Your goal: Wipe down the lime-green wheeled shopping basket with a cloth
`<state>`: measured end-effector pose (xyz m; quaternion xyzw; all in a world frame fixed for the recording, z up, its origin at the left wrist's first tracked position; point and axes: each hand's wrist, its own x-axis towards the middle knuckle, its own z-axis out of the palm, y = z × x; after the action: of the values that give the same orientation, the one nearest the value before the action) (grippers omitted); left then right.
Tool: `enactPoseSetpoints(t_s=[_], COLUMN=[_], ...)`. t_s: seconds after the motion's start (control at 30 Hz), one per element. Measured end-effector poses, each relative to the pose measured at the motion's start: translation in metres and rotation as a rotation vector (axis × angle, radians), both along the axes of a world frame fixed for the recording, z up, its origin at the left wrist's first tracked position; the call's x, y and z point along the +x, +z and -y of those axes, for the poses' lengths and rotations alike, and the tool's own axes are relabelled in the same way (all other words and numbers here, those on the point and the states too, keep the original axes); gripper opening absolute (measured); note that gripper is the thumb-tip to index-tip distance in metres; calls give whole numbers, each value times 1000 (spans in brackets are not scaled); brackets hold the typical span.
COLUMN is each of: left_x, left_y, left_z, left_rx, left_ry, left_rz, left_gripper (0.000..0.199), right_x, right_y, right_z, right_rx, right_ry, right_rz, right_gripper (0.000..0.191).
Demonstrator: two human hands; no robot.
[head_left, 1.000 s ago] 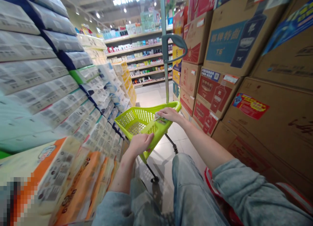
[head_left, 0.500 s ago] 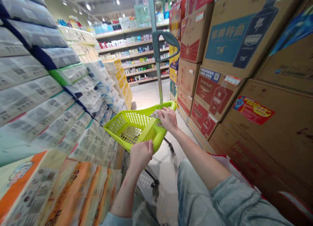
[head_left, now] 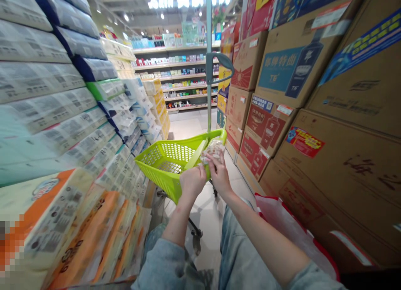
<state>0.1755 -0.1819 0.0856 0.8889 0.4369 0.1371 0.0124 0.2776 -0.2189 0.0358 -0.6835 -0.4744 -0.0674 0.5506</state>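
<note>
A lime-green shopping basket cart (head_left: 156, 173) stands in front of me, with a perforated body. Over the rear end of its rim rests a crumpled clear plastic bag (head_left: 215, 148) holding small whitish and pinkish pieces. My right hand (head_left: 219, 173) has its curled fingers on the bag's near side. Beside it, my left hand (head_left: 193, 182) is closed in a fist, its thumb and fingertips meeting the bag's lower left end. The cart rim beneath the left hand is largely covered, so whether that hand also touches it is unclear.
Packs of tissue paper (head_left: 50, 102) rise in a stack on the left, with orange packs (head_left: 90, 235) nearer. Cardboard cartons (head_left: 338, 164) line the right, a red-edged white bag (head_left: 291, 227) below them. A metal pole with a grey handle (head_left: 219, 68) stands beyond the cart. Shelves (head_left: 178, 77) hold goods farther back.
My left hand has moved right along the cart's rear end to meet my right hand. The plastic bag, earlier mostly covered by the right hand, now shows clearly. My view has tilted slightly upward.
</note>
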Motion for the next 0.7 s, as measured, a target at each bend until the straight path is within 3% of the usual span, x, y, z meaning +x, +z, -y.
enactPoseSetpoints(t_s=[0.13, 0.27, 0.33, 0.47, 0.57, 0.63, 0.7], left_x=[3, -8, -18, -37, -41, -41, -41], left_y=[-4, -10, -17, -37, -47, -49, -48], left_z=[6, -3, -17, -47, -54, -53, -50], left_rx=[3, -159, -199, -130, -65, -24, -11], left_ry=[-65, -223, -303, -268, -242, -206, -178], left_rz=[65, 315, 434, 362, 288, 283, 294], left_gripper=[50, 53, 52, 50, 48, 46, 45], right_x=[-8, 13, 27, 42, 32, 15, -4], right_y=[0, 15, 21, 26, 21, 11, -3], right_z=[18, 21, 19, 15, 20, 28, 36], right_rx=[32, -7, -27, -20, 23, 66, 138], right_ry=[28, -72, -58, 167, 271, 249, 133], right_rz=[-21, 165, 261, 325, 328, 316, 268], right_gripper=[38, 31, 27, 29, 30, 30, 33])
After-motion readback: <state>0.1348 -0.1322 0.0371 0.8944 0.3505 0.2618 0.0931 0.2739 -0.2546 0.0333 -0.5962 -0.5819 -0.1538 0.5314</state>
